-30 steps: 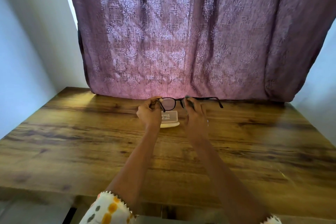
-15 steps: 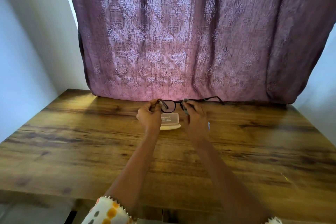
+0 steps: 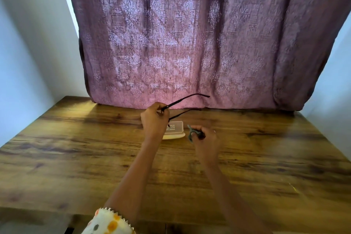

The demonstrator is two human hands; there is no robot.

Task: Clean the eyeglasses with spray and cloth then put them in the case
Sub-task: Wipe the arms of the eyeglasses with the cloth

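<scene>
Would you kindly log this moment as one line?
left hand: holds eyeglasses | right hand: pinches cloth | case: on table

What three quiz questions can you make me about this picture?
1. True or false: the glasses lie inside the case.
2. Which hand holds the cloth? A: left. B: right.
3. Fill in: the case sits on the ___.

Key
1. False: the left hand holds them up over the case.
2. B: the right hand grips it.
3. Table.
</scene>
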